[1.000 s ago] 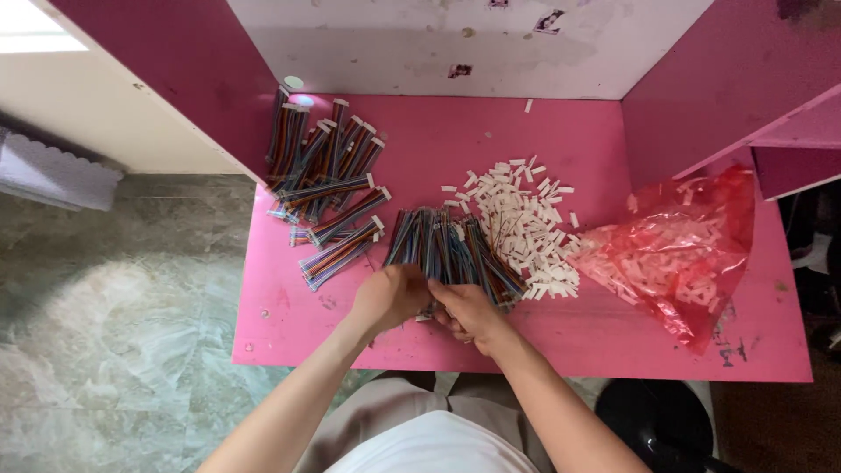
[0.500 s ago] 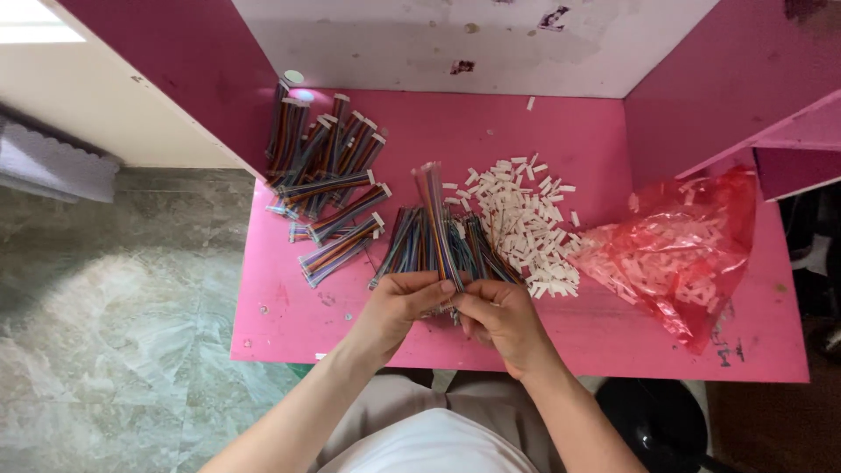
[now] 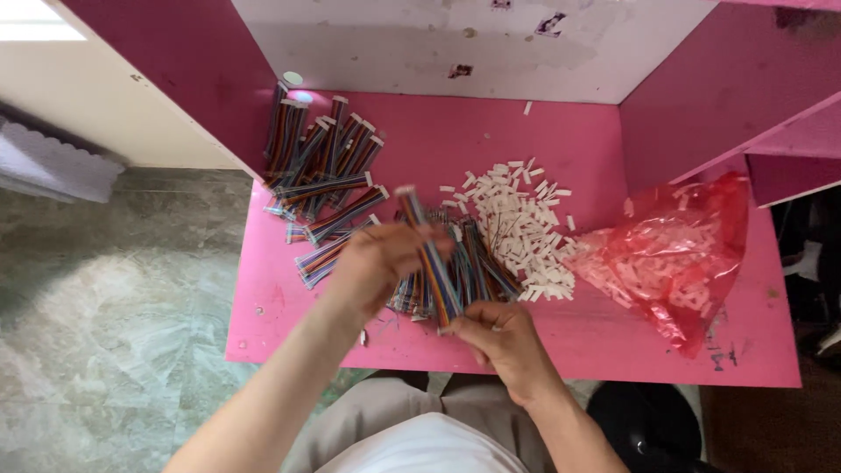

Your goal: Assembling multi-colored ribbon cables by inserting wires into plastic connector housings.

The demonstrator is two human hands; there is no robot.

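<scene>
**One cable strip up between both hands**

My left hand (image 3: pixel 381 263) closes around the upper stretch of a flat rainbow-coloured ribbon cable strip (image 3: pixel 429 258), blurred as it goes; my right hand (image 3: pixel 501 337) pinches the strip's lower end between fingertips, just above the table's near edge; the strip slants up and away, its white connector end (image 3: pixel 406 190) clear of my fingers; beneath it lies a loose heap of similar multicoloured cable strips (image 3: pixel 477 267) on the pink tabletop (image 3: pixel 613 337); to the left, a spread pile of cable strips with white ends (image 3: pixel 324 171); to the right, scattered small white plastic connectors (image 3: pixel 521 219), touching a crumpled red transparent bag (image 3: pixel 674 258) holding more white pieces.
</scene>
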